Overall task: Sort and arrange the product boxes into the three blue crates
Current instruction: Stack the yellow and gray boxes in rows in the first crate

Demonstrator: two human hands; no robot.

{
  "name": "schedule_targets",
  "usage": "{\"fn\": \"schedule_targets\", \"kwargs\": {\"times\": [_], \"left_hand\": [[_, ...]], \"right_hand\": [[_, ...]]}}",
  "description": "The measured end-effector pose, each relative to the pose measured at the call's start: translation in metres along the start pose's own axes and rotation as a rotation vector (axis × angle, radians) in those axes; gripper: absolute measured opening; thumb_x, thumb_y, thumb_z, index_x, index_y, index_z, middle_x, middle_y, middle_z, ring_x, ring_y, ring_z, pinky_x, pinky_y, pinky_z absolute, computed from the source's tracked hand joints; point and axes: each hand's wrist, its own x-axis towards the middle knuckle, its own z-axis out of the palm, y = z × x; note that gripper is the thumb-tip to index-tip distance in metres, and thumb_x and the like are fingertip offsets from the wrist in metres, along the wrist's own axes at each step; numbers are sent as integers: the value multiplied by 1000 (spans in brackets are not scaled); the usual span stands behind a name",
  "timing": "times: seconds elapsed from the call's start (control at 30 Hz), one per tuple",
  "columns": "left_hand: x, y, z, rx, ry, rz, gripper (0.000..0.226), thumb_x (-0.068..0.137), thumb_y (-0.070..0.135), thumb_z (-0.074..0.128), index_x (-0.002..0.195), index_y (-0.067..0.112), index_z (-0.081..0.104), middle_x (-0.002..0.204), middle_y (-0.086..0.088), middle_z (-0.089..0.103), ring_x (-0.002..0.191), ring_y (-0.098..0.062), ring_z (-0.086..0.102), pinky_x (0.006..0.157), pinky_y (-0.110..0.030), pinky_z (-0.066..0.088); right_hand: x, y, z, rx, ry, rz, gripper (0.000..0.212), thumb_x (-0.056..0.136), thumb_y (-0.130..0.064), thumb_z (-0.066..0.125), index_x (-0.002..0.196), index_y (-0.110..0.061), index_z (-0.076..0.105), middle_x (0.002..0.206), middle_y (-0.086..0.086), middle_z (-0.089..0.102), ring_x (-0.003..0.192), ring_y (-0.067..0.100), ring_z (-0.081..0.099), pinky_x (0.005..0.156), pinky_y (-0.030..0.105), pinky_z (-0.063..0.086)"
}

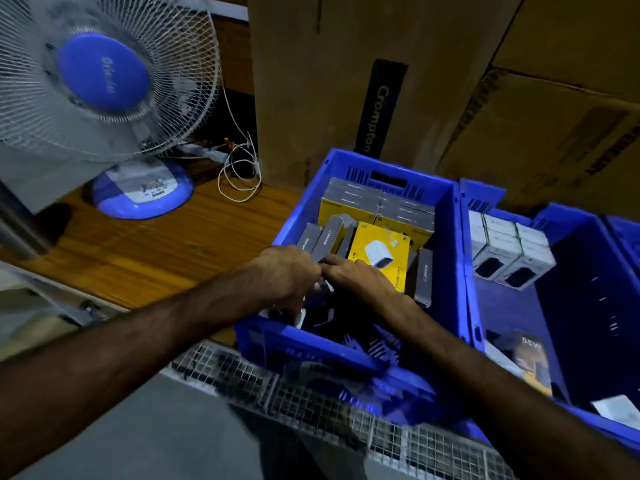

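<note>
Wire mesh (311, 403) edges wooden table (138, 258); left hand (284, 275), right hand (356, 282) grips unclear.

Blue plastic crate (453, 237), glossy yellow box (381, 251), grained wood table (138, 258), brown cardboard cartons (311, 81).

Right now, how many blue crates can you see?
3. Left crate holds yellow and grey boxes, both hands inside; middle crate holds white boxes; a third crate barely shows at the right edge. More may lie beyond view.
</note>
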Motion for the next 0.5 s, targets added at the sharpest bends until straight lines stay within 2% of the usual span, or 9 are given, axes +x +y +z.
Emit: {"fn": "schedule_targets", "kwargs": {"times": [0.07, 0.17, 0.3, 0.4, 0.43, 0.5], "left_hand": [[3, 2, 3, 26, 14, 28, 58, 76, 39, 88, 125, 17, 65, 118, -6, 64, 106, -27, 64, 85, -42, 56], [10, 0, 12, 45, -19, 90, 50, 81, 31, 80, 128, 22, 64, 122, -5, 62, 106, -26, 63, 91, -47, 58], [11, -9, 11, -10, -103, 188, 51, 77, 43, 82, 122, 27, 65, 109, 6, 63, 100, -21, 65, 91, -43, 59], [10, -10, 9, 1, -68, 229, 50, 79, 44, 83, 120, 23, 62, 106, 4, 63, 87, -17, 61, 75, -36, 56], [10, -9, 9, 23, -52, 222, 47, 80, 44, 83, 115, 20, 62, 103, 1, 63, 80, -16, 59, 69, -33, 51], [8, -8, 11, 63, -1, 204, 40, 82, 42, 81, 105, 17, 60, 96, -1, 60, 75, -18, 55, 64, -32, 45]], "right_hand": [[2, 0, -1, 0, 3, 6, 46, 101, -36, 55, 142, -16, 48, 135, 11, 51, 111, 39, 63, 81, 45, 50], [3, -4, 3, -88, 7, 17, 46, 102, -34, 54, 144, -15, 45, 131, 14, 48, 102, 41, 64, 70, 42, 41], [7, -3, 13, -139, 32, 30, 45, 103, -35, 52, 142, -13, 46, 120, 16, 45, 90, 43, 65, 66, 46, 45], [7, 3, 14, -143, 41, 45, 43, 104, -30, 52, 141, -10, 47, 118, 16, 45, 89, 42, 63, 64, 45, 41], [6, 5, 15, -138, 53, 55, 43, 103, -29, 52, 141, -9, 48, 119, 16, 45, 89, 41, 63, 64, 44, 40], [2, 10, 17, -112, 57, 84, 43, 102, -26, 55, 140, -8, 50, 123, 15, 46, 92, 41, 63, 65, 43, 40]]}}
